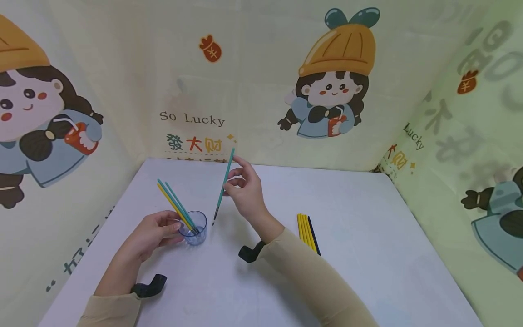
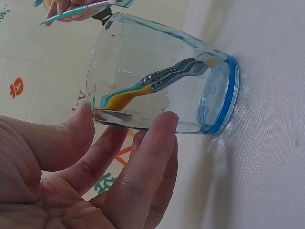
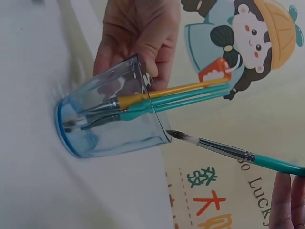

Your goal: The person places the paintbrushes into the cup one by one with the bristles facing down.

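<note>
A clear glass [image 1: 202,233] with a blue base stands upright on the white table, and my left hand [image 1: 153,234] holds its left side, thumb near the rim. Inside lean two teal paintbrushes [image 3: 190,100] and one yellow paintbrush [image 3: 186,90], bristles down. Thumb and fingers of my right hand [image 1: 247,193] pinch another teal paintbrush [image 1: 228,175] by its handle, to the right of the glass. Its dark bristle tip points down and overlaps the glass rim in the right wrist view.
Several slim yellow sticks [image 1: 303,229] lie side by side with a dark one [image 1: 313,231] on the table [image 1: 359,227], right of my right forearm, whose sleeve covers their near ends. Printed cloth walls [image 1: 261,91] rise behind the table and at both sides.
</note>
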{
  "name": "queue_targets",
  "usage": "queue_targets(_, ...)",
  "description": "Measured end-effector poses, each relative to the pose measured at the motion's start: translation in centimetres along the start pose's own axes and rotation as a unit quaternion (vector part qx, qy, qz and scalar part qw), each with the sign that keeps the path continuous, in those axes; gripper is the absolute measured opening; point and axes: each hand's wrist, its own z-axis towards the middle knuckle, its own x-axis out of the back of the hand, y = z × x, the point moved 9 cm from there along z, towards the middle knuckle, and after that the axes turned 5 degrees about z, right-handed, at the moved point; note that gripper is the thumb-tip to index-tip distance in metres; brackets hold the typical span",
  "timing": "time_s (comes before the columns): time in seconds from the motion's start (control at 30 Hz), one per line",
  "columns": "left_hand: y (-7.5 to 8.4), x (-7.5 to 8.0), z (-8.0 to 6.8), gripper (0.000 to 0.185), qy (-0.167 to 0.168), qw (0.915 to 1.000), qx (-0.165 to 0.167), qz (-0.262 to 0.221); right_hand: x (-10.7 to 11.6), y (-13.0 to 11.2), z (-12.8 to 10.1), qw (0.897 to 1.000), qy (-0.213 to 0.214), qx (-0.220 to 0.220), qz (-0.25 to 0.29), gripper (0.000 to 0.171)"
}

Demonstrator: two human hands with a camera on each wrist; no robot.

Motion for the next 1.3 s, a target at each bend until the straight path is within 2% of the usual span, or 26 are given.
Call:
queue_targets(0.23,0.1,-0.1,0.1,0.043,-0.003,1.0000,0.001,0.001,-0.9,0.1,0.1,1.000,0.007,0.006,0.015,0.076)
queue_targets(0.47,0.0,0.0,0.0,0.043,-0.005,1.0000,0.006,0.001,-2.6,0.1,0.2,1.000,-0.008,0.014,0.011,0.076)
queue_targets(0.87,0.3,-0.1,0.1,0.041,-0.007,1.0000,-0.001,0.005,-4.8,1.6,-0.2,0.995,-0.070,0.008,-0.072,0.073)
queue_targets(1.3,0.5,0.0,-0.1,0.044,-0.012,0.9999,-0.002,0.004,-5.5,3.3,-0.4,0.990,-0.086,-0.016,-0.114,0.071)
